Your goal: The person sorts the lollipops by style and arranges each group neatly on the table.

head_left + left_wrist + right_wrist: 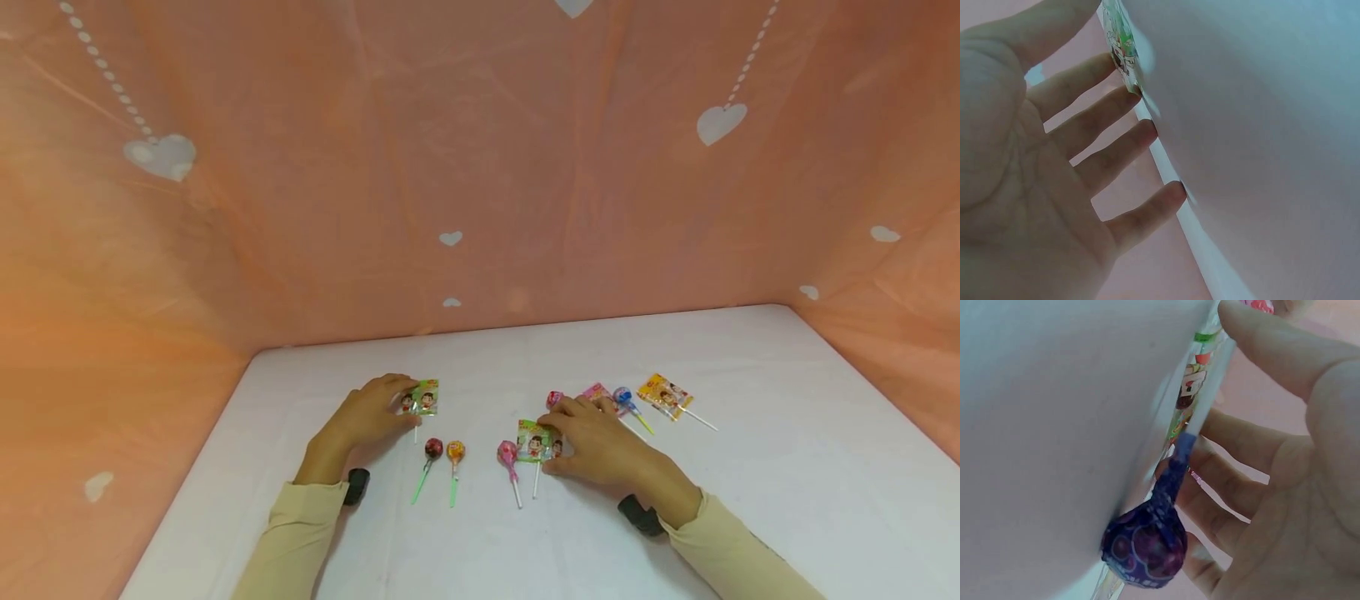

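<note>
My left hand [375, 408] is over a green-wrapped flat lollipop [428, 397], thumb and forefinger on either side of the wrapper. In the left wrist view, its nearly straight fingers [1104, 119] touch the packet's edge and the tabletop. My right hand [600, 442] reaches over another green-wrapped flat lollipop [529, 442], thumb and forefinger at its edges. Beneath the right palm, a purple-wrapped round lollipop [1147, 544] shows in the right wrist view; the hand hides it in the head view. Left of that packet lies a pink round lollipop [507, 452].
Dark red [433, 449] and orange [455, 452] round lollipops with green sticks lie between the hands. Beyond the right hand are a red lollipop [553, 399], a pink packet [597, 390], a blue lollipop [623, 396] and a yellow packet [663, 396]. An orange curtain [510, 183] surrounds the white table [465, 550].
</note>
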The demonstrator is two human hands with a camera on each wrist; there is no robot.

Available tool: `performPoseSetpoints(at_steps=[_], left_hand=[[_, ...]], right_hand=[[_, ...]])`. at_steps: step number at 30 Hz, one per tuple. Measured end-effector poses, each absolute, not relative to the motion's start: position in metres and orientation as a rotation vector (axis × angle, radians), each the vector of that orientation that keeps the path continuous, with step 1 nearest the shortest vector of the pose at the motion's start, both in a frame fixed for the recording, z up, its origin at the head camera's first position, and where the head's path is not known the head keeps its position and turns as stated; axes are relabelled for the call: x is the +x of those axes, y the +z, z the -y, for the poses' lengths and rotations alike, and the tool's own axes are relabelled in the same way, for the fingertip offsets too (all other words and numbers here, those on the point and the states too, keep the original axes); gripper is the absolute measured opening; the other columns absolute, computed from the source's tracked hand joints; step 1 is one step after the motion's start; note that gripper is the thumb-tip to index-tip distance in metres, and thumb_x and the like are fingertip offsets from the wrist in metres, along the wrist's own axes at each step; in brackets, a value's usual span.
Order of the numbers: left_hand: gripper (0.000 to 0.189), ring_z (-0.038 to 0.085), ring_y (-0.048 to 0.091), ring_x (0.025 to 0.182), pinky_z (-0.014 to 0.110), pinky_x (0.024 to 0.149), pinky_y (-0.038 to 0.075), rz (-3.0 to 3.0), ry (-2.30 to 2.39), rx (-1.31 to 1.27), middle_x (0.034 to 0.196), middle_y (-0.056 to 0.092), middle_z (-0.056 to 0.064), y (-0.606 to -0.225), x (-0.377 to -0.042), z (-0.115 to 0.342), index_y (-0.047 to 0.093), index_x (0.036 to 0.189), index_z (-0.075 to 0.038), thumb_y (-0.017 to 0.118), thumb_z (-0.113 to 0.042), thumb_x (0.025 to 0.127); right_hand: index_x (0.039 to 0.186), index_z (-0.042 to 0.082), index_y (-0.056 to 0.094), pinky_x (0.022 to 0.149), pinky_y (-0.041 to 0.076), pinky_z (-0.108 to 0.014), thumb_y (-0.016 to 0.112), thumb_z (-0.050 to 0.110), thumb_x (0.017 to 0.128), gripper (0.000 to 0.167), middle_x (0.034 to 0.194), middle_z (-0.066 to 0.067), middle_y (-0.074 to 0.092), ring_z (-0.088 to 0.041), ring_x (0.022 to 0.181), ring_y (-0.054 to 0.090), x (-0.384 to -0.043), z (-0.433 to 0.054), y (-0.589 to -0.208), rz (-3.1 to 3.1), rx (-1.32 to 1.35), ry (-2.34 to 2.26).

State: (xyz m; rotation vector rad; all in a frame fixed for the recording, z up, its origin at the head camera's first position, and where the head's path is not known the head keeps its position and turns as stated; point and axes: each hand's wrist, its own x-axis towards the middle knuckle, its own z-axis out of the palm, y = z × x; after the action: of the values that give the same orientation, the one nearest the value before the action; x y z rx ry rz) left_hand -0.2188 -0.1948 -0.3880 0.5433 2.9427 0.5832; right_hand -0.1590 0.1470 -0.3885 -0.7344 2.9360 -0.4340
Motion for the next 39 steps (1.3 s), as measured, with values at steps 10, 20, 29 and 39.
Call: performPoseSetpoints(at_steps=[10,20,29,39], left_hand=[[0.059,0.041,0.045,0.138,0.073,0.105,0.029,-2.937,0.580,0.532,0.147,0.052,0.016,-0.387,-0.221,0.197,0.056,0.140,-0.010,0.073,-0.034,0.089],[0.055,0.041,0.048,0.136,0.068,0.104,0.036,-2.954,0.562,0.456,0.145,0.055,0.015,-0.388,-0.213,0.196,0.059,0.137,-0.010,0.076,-0.027,0.087],[0.058,0.038,0.048,0.137,0.061,0.103,0.042,-3.013,0.429,0.520,0.148,0.052,0.014,-0.400,-0.211,0.193,0.054,0.142,-0.009,0.071,-0.031,0.091],[0.057,0.039,0.044,0.139,0.064,0.105,0.037,-3.093,0.511,0.551,0.150,0.048,0.017,-0.408,-0.205,0.189,0.050,0.145,-0.007,0.065,-0.026,0.093]], right_hand=[[0.127,0.010,0.065,0.107,0.030,-0.058,0.080,0.035,0.081,0.055,0.127,-0.008,0.061,-0.029,0.125,0.053,-0.161,-0.144,-0.389,-2.952,-0.730,-0.460],[0.123,0.011,0.068,0.104,0.031,-0.052,0.082,0.033,0.079,0.052,0.123,-0.007,0.064,-0.028,0.122,0.056,-0.159,-0.138,-0.392,-2.975,-0.724,-0.480],[0.124,0.010,0.067,0.103,0.032,-0.054,0.080,0.031,0.079,0.051,0.124,-0.008,0.063,-0.028,0.121,0.056,-0.157,-0.141,-0.393,-2.986,-0.734,-0.459],[0.124,0.011,0.067,0.100,0.033,-0.049,0.080,0.033,0.079,0.051,0.125,-0.008,0.063,-0.027,0.121,0.056,-0.159,-0.145,-0.393,-3.009,-0.755,-0.438]])
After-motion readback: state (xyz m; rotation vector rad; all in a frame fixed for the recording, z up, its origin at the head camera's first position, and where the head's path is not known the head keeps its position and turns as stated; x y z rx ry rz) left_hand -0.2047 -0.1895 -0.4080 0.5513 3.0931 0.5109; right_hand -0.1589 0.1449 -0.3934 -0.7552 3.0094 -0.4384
